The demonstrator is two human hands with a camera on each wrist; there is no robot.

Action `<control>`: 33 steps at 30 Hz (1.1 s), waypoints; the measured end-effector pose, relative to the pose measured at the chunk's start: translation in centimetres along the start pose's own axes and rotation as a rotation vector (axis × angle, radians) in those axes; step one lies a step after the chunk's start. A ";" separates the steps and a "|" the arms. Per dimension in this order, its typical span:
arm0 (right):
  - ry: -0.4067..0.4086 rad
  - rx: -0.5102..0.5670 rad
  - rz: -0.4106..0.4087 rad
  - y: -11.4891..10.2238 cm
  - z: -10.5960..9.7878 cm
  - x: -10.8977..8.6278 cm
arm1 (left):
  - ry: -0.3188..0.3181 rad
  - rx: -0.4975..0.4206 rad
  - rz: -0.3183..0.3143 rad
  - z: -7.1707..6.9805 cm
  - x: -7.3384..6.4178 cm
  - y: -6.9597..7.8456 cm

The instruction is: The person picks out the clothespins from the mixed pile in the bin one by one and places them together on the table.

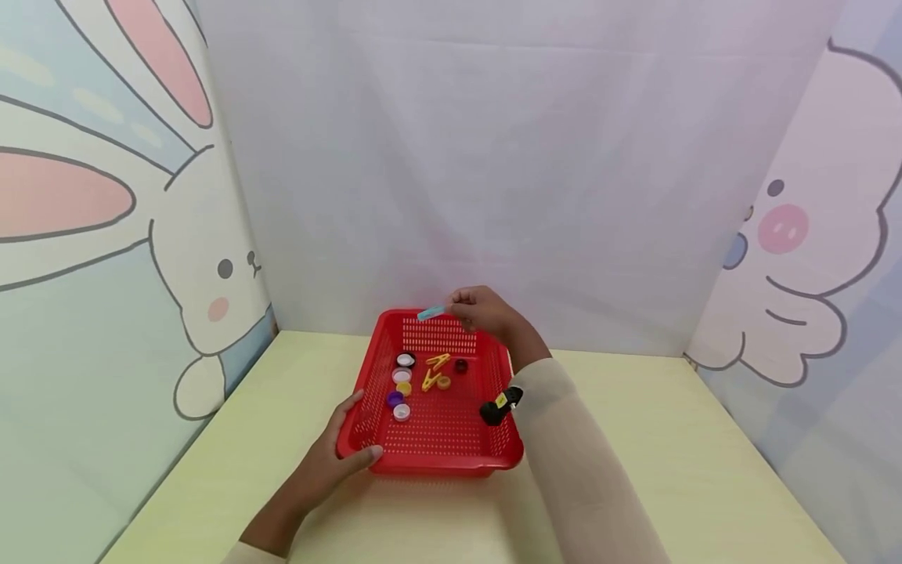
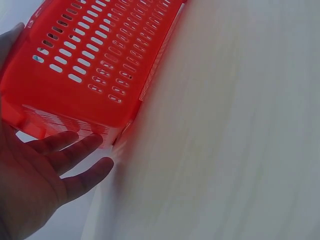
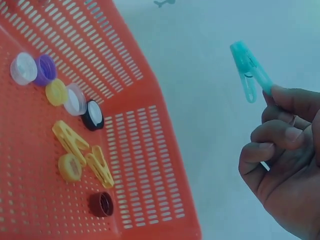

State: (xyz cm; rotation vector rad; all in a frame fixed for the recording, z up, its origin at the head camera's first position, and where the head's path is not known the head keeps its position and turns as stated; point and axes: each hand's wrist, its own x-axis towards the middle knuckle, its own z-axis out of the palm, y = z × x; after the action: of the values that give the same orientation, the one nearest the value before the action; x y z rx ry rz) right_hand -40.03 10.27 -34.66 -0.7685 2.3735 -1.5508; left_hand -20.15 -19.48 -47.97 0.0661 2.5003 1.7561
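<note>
Between thumb and index finger, my right hand (image 1: pixel 488 312) pinches a turquoise clothespin (image 3: pixel 244 59) by one leg, above the far rim of a red plastic basket (image 1: pixel 437 464). My left hand (image 1: pixel 326 460) holds the basket's near left corner, with the thumb over the front rim and fingers along the left side. Inside lie two yellow clothespins (image 3: pixel 70 141) and several bottle caps: a purple cap (image 3: pixel 46 69), a yellow cap (image 3: pixel 56 92), a tan cap (image 3: pixel 70 167), a dark brown cap (image 3: pixel 101 204), a black-rimmed white cap (image 3: pixel 93 115) and pale caps (image 3: pixel 24 68).
The basket stands on a pale yellow table (image 1: pixel 634 439). A white cloth (image 1: pixel 507 157) hangs behind it. Side panels carry a cartoon rabbit (image 1: pixel 204 290) on the left and a cartoon pig (image 1: pixel 824 180) on the right. A black device (image 1: pixel 502 406) sits on my right wrist.
</note>
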 end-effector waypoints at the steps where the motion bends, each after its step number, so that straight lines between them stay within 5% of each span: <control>1: -0.011 -0.001 -0.015 0.0 -0.2 -0.3 | -0.001 -0.001 0.001 0.0 0.0 0.0; 9: -0.073 0.050 -0.116 -0.4 -1.8 -2.8 | 0.002 0.003 0.002 0.0 0.2 0.1; 24: -0.200 0.142 -0.171 0.7 -4.5 -8.1 | 0.006 0.005 -0.001 -0.3 0.3 -0.1; 33: -0.239 0.174 -0.228 2.9 -5.8 -11.7 | 0.007 0.012 0.002 -0.4 0.4 0.0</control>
State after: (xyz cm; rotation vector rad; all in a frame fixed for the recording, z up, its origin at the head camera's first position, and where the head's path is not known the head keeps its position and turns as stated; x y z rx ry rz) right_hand -33.61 21.90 -36.10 -1.1452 2.0095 -1.6186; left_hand -20.55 -19.82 -47.90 0.0632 2.5170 1.7445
